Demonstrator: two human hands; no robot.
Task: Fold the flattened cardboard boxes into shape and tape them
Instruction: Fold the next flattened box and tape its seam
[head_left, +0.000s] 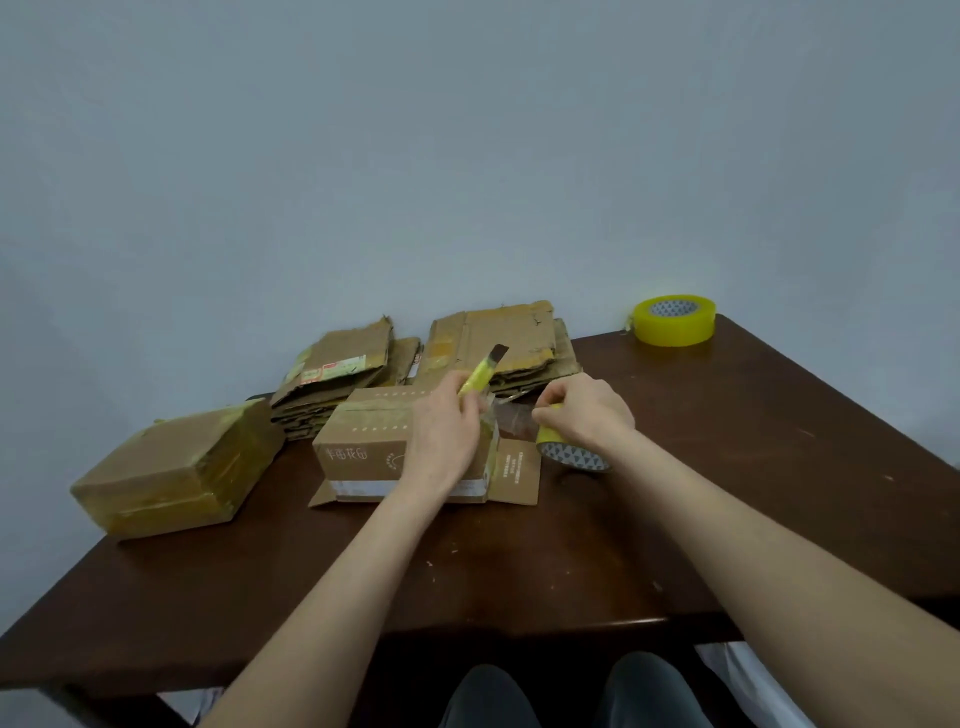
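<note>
A folded cardboard box (363, 447) with printed characters stands mid-table, flaps spread at its base. My left hand (441, 431) grips a yellow utility knife (483, 371) over the box's right end, blade pointing up and away. My right hand (587, 410) holds a roll of yellow tape (569, 452) just right of the box. A clear strip of tape (511, 418) stretches from the roll to the box between my hands.
A taped-up box (176, 467) sits at the left of the dark wooden table (727, 493). Two stacks of flattened cardboard (498, 338) (332, 374) lie at the back against the wall. A second yellow tape roll (674, 319) rests at the back right corner.
</note>
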